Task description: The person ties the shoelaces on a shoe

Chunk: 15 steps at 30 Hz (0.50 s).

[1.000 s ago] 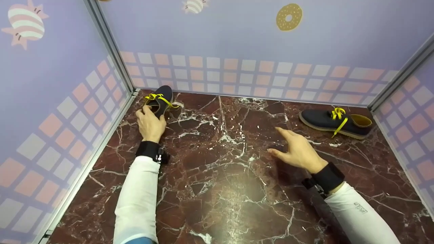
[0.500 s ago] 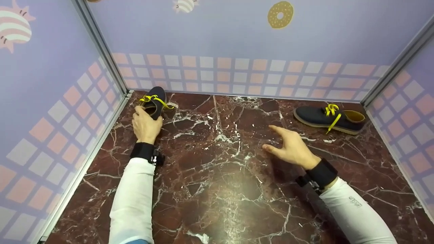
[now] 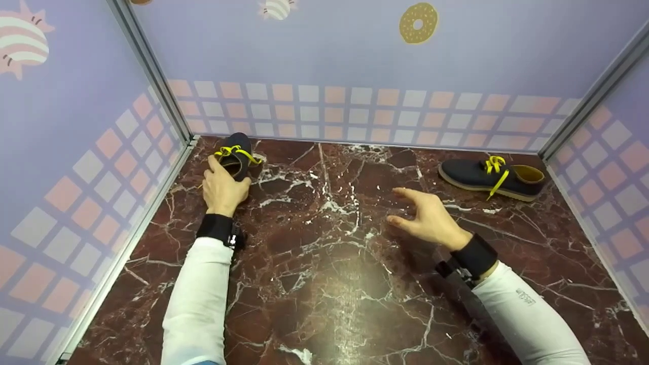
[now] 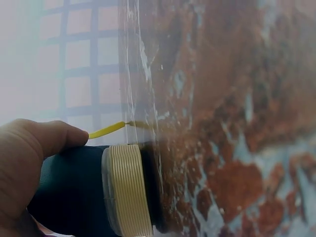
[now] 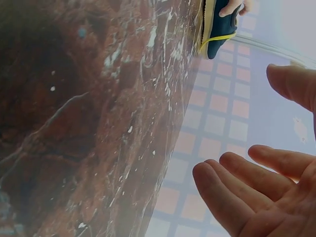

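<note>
At the far left corner of the floor, a dark navy shoe (image 3: 239, 139) points its toe at the back wall. My left hand (image 3: 223, 188) grips its heel end, covering that part in the head view. The left wrist view shows the thumb (image 4: 55, 136) on the upper of this shoe (image 4: 74, 185), above its ribbed beige sole, with a yellow lace end (image 4: 107, 130) sticking out beyond. My right hand (image 3: 431, 218) hovers over the floor with fingers apart and nothing in it. A matching navy shoe (image 3: 461, 174) lies at the right, toe leftward, its yellow lace tied.
The floor (image 3: 314, 263) is glossy dark red marble with white veins. Patterned panels enclose it: a back wall (image 3: 324, 56), a left wall (image 3: 56, 126) and a right wall (image 3: 618, 177), with grey metal corner posts (image 3: 152, 71).
The head view has swung slightly, shifting the scene left. In the last half second, my left hand and its shoe have moved a little right and nearer; my right hand has drifted slightly left.
</note>
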Tool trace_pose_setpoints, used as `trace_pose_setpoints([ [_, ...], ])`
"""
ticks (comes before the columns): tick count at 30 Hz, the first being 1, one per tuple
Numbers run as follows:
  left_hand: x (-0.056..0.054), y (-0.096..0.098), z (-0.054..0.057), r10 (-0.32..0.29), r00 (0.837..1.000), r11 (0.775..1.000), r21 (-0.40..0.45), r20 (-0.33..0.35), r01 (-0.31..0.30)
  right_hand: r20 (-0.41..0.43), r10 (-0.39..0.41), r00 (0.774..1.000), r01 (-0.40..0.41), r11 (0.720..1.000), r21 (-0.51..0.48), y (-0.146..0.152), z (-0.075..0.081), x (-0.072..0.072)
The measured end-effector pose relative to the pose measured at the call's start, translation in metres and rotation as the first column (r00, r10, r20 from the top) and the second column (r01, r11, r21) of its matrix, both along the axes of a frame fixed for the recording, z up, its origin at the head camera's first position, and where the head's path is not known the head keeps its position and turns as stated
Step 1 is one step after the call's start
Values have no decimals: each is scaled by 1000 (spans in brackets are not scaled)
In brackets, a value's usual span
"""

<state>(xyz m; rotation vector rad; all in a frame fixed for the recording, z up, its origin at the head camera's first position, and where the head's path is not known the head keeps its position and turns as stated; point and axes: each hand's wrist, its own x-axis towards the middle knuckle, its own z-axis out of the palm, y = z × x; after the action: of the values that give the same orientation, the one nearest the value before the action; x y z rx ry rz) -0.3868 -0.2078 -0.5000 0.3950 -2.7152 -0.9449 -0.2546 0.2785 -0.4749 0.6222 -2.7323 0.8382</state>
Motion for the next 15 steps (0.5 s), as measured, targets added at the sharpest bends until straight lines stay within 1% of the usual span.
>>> trace_pose_setpoints([
  [2,1,2,1,-7,1000,1000,1,10,7,-3,2,1000,-2,1000,0,-1,2,0],
  [4,0,3,0,-12,1000,1000,6,2,12,-2,4,1000,-4,1000,0,-3,3,0],
  [8,-1,6,-2,-26,999,999,29,-41,27,7,12,1000,-12,1000,-13,-6,5,0],
  [10,-2,7,-2,-32,998,999,40,-52,34,12,18,1000,-17,1000,-21,-7,5,-1],
  [13,-1,8,-1,-36,999,998,46,-41,38,16,25,1000,-24,999,-24,-10,7,0],
  [15,-1,8,0,-38,999,998,43,-20,39,16,29,999,-29,999,-24,-12,8,0],
])
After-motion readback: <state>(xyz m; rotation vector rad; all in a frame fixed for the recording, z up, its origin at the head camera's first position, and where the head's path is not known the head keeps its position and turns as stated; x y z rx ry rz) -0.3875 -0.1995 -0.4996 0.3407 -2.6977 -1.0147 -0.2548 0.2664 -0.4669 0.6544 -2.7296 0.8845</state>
